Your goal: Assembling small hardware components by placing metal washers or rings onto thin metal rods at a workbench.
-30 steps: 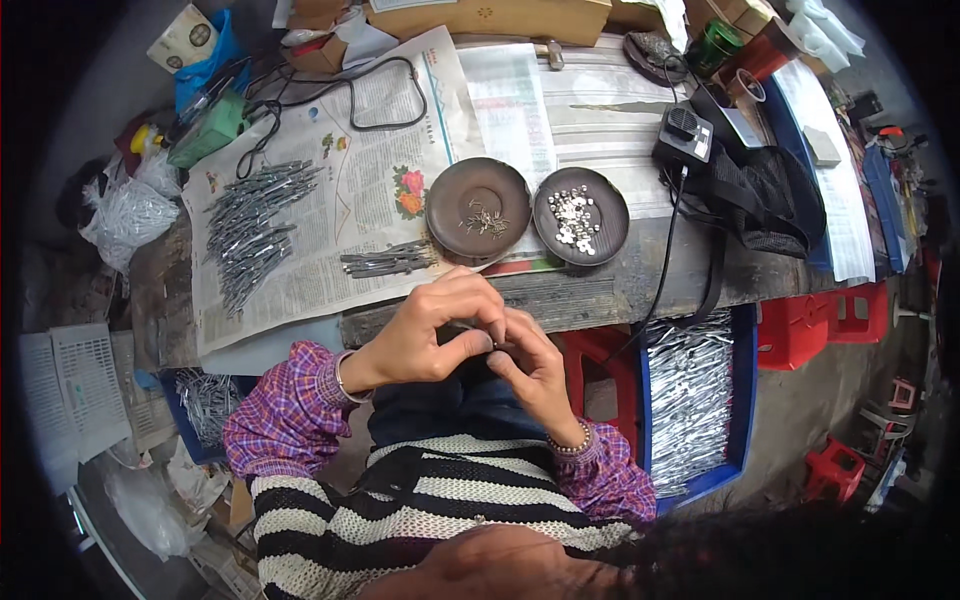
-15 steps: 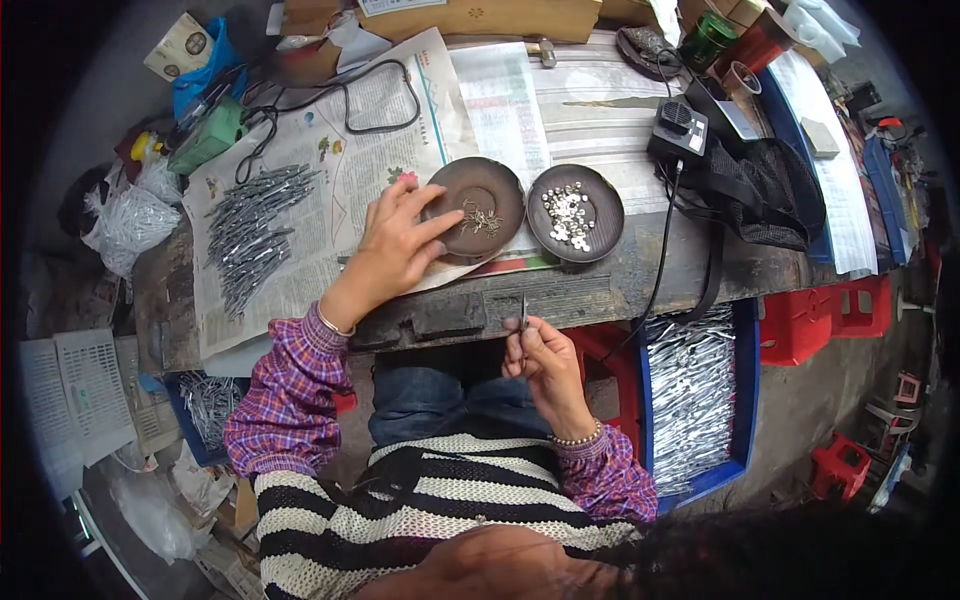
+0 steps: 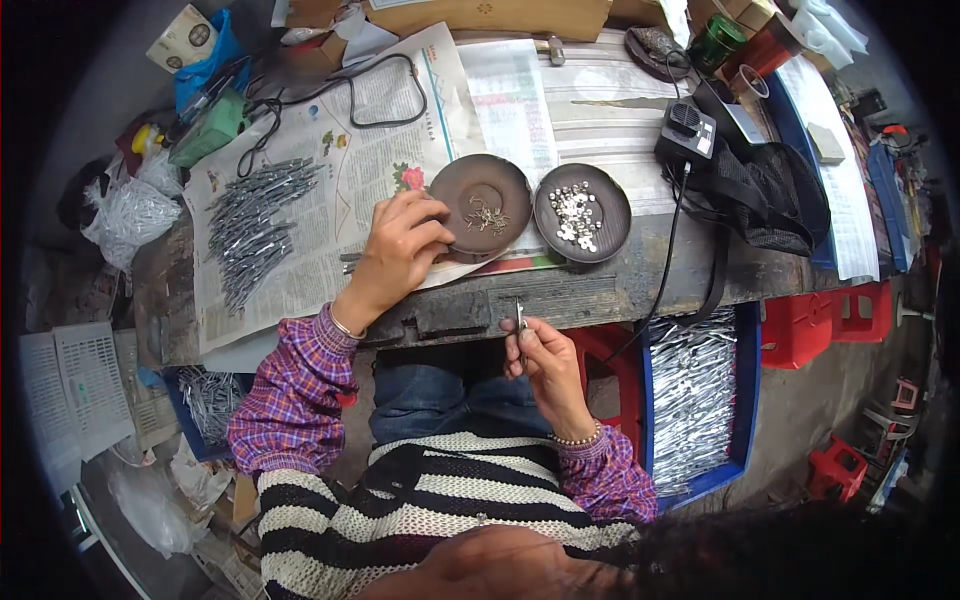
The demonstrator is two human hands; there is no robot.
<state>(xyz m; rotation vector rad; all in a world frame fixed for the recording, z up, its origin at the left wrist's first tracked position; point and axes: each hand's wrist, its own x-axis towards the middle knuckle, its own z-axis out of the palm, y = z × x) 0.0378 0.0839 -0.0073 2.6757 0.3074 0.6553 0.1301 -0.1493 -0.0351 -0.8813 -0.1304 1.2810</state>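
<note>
My left hand point(image 3: 402, 248) is at the left rim of a dark round dish point(image 3: 447, 180), fingers curled inward; whatever they hold, if anything, cannot be made out. Inside the dish sits a little heap of thin brassy pin-like pieces point(image 3: 487, 217). Beside it, a second dark dish point(image 3: 618, 225) holds shiny small ring- or nut-like parts point(image 3: 575, 215). In front of the bench edge, my right hand point(image 3: 545, 362) pinches a slim metal piece point(image 3: 520, 315) that points up from the fingertips. Many similar-looking slim grey metal pieces point(image 3: 262, 230) lie piled on the newspaper point(image 3: 375, 165).
A blue bin point(image 3: 750, 400) full of slim shiny metal pieces stands at the right, below the bench. A black device point(image 3: 685, 135) with a cable hanging over the edge sits beside a black mesh bag point(image 3: 770, 195). Red stools point(image 3: 795, 328) are at the right; a black cord point(image 3: 385, 122) lies on the newspaper.
My left hand has drawn back left from over the first dish to its rim, and its fingers have curled in. The right hand stays nearly still with the metal piece.
</note>
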